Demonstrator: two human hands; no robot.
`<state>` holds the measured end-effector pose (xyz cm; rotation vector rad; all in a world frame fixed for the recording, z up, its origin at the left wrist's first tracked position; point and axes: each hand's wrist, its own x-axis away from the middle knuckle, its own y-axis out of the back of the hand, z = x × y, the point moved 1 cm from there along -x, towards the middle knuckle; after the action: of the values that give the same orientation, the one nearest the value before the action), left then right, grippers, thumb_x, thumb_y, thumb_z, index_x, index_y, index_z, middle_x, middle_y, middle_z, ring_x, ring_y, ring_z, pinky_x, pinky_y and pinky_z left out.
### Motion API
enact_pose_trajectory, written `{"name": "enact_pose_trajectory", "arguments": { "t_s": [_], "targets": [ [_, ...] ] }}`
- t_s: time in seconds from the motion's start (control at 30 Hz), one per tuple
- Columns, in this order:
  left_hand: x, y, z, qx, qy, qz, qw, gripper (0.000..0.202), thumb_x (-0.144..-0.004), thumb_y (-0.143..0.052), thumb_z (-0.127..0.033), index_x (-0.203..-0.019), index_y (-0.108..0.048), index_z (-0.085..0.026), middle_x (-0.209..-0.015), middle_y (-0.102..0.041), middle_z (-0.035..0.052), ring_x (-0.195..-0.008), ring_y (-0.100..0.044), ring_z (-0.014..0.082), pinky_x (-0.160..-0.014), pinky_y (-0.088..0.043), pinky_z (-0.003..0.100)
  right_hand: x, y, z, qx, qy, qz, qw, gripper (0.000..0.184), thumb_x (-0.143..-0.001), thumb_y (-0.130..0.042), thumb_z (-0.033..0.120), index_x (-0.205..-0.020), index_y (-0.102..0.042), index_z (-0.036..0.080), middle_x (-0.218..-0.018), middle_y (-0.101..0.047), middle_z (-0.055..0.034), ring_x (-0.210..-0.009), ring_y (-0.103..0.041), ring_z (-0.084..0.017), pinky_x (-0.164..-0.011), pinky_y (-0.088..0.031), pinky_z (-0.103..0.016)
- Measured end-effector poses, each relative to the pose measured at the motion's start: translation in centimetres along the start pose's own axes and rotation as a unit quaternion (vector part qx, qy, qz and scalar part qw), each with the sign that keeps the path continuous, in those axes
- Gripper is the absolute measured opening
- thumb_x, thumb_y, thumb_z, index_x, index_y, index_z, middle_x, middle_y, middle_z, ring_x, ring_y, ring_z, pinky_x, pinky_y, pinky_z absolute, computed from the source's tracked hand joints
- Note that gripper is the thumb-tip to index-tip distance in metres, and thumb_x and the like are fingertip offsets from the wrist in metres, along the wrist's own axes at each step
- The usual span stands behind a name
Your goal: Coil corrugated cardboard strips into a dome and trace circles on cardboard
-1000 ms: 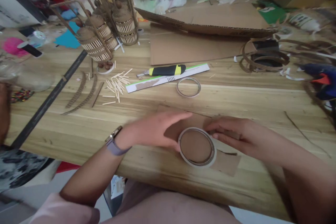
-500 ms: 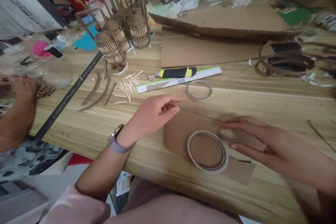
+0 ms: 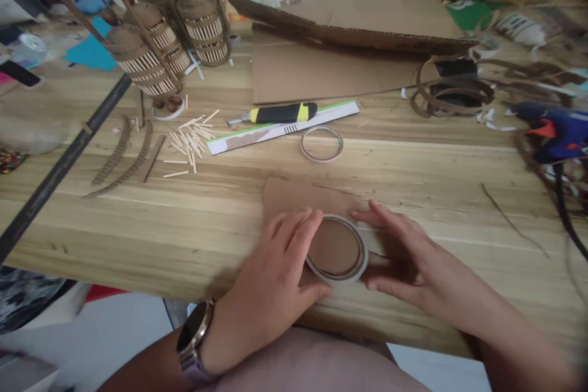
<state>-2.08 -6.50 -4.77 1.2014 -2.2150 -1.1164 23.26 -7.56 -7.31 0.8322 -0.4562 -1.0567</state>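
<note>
A roll of white tape (image 3: pixel 363 263) lies on a piece of brown cardboard (image 3: pixel 294 191) near the table's front edge. My left hand (image 3: pixel 285 263) curves round the roll's left side, fingertips at its upper rim and thumb at its lower rim. On the other side, my right hand (image 3: pixel 413 257) has its fingers and thumb spread, close to the right rim; whether it touches cannot be made out. Behind them sits a thinner tape roll (image 3: pixel 339 150). A black-and-yellow utility knife (image 3: pixel 282 113) rests along a white ruler-like strip (image 3: pixel 220 146).
Several thin wooden sticks (image 3: pixel 190 138) lie left of the strip. Lantern-like cardboard models (image 3: pixel 202 30) stand at the back left, beside a black bar (image 3: pixel 68 150). Large cardboard sheets (image 3: pixel 294 73) fill the back. A blue glue gun (image 3: pixel 551 125) and cardboard rings (image 3: pixel 454 98) are at right.
My left hand has come down and right onto the tape roll. My right hand has drawn in beside its right rim. The view has shifted right, bringing the glue gun into sight.
</note>
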Motion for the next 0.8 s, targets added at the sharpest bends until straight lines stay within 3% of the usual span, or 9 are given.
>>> {"name": "enact_pose_trajectory", "arguments": {
  "t_s": [0.17, 0.8],
  "targets": [
    [0.04, -0.79, 0.16, 0.005, 0.004, 0.004, 1.0, 0.109, -0.068, -0.09, -0.02, -0.151, -0.02, -0.023, -0.143, -0.053, 0.0143, -0.132, -0.045, 0.0332, -0.109, -0.045, 0.048, -0.36, -0.15, 0.01, 0.013, 0.008, -0.008, 1.0, 0.093, -0.088, -0.065, 0.046, -0.159, -0.007, 0.039, -0.136, -0.064, -0.009, -0.124, -0.058, -0.036, -0.098, -0.05, -0.054],
    [-0.24, -1.11, 0.56, -0.001, 0.012, 0.003, 1.0, 0.094, -0.074, -0.085, -0.017, -0.148, -0.028, -0.025, -0.138, -0.058, 0.0118, -0.127, -0.048, 0.0321, -0.106, -0.047, 0.048, -0.57, -0.38, 0.23, 0.033, 0.02, -0.016, 0.999, 0.08, -0.095, -0.052, 0.054, -0.159, -0.007, 0.036, -0.134, -0.063, -0.0115, -0.118, -0.061, -0.034, -0.093, -0.053, -0.054]
  ]
}}
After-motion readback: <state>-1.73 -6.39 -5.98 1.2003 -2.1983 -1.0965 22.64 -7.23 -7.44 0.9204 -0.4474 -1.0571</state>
